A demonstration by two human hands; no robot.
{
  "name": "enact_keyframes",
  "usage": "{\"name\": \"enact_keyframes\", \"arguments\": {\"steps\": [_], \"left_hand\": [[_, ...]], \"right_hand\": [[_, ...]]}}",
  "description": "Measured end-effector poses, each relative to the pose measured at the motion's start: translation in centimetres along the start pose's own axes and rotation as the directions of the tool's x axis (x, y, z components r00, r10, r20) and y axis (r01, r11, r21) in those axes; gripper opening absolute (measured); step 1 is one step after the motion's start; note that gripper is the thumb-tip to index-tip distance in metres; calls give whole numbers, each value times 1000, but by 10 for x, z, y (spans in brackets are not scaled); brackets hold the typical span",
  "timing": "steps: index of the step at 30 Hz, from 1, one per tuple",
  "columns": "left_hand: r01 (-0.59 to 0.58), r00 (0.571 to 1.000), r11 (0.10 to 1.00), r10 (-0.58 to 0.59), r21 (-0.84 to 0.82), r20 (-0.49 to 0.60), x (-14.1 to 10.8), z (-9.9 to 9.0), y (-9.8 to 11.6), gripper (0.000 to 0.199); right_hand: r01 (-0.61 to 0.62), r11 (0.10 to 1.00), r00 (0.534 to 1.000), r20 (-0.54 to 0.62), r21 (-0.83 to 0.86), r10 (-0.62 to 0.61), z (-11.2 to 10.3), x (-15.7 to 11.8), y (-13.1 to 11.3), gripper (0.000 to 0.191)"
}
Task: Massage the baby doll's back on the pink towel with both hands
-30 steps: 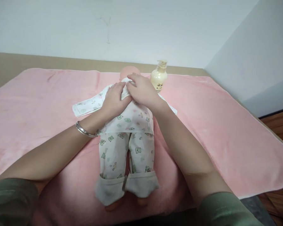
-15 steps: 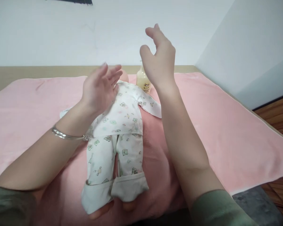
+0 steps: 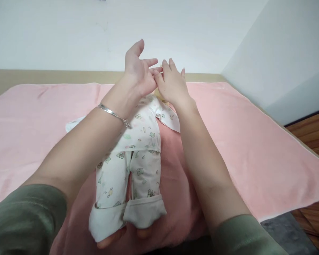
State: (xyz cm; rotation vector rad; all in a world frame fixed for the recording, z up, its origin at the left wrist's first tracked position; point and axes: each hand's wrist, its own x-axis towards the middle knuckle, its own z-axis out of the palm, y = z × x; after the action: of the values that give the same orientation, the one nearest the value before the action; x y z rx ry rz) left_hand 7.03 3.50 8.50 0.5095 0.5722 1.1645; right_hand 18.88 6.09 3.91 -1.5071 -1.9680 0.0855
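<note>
Both of the person's hands are raised over the far part of the scene, close together. The left hand [image 3: 141, 73] is open, its palm turned upward and its fingers and thumb spread; nothing can be seen in it. The right hand [image 3: 173, 82], just beside it, shows its back, with the fingers loosely extended and apart. It is in front of a pale yellow bottle [image 3: 159, 94] near the far edge of the blanket (only a small part shows below the thumb), and whether it touches the bottle cannot be told.

A doll [image 3: 146, 168] lies lengthwise on the pink blanket [image 3: 241, 141], its feet at the near end and its head hidden behind the left hand. It wears a white printed shirt [image 3: 146, 136] and matching trousers [image 3: 113, 184] with turned-up cuffs. The left forearm, with a silver bracelet [image 3: 112, 113] at the wrist, crosses above the shirt's left part; the shirt's right sleeve [image 3: 168, 120] reaches to the right forearm. The blanket covers most of the tabletop [image 3: 23, 76], whose bare far strip meets a white wall [image 3: 55, 35].
</note>
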Motion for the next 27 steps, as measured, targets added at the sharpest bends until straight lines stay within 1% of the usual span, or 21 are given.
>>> {"name": "enact_keyframes", "arguments": {"steps": [3,5,8,12,15,18,23,27], "left_hand": [[-29,1000,996,28,85,12,7,-8,8,80],[6,1000,997,-8,79,22,13,-17,11,82],[64,998,998,-64,-8,14,18,-31,15,78],[89,996,988,-88,-129,14,21,-41,20,80],[91,996,988,-89,-126,23,23,-44,20,77],[87,996,993,-87,-80,0,26,-45,16,77],[100,995,994,-100,-47,-11,26,-46,10,75],[128,992,991,-128,-45,5,22,-45,7,74]], "right_hand": [[-1,1000,999,-37,-31,0,2,-1,-2,46],[-17,998,998,-53,-54,14,2,-3,-4,41],[-44,995,996,-75,-91,37,4,-4,-7,36],[-60,991,994,-95,-120,49,6,-4,-9,32],[-68,993,992,-113,-94,58,7,-3,-8,29],[-72,996,988,-142,-58,63,8,-3,-3,25],[-40,999,973,-230,1,39,9,0,11,23],[-60,997,957,-281,45,70,4,5,16,16]]}}
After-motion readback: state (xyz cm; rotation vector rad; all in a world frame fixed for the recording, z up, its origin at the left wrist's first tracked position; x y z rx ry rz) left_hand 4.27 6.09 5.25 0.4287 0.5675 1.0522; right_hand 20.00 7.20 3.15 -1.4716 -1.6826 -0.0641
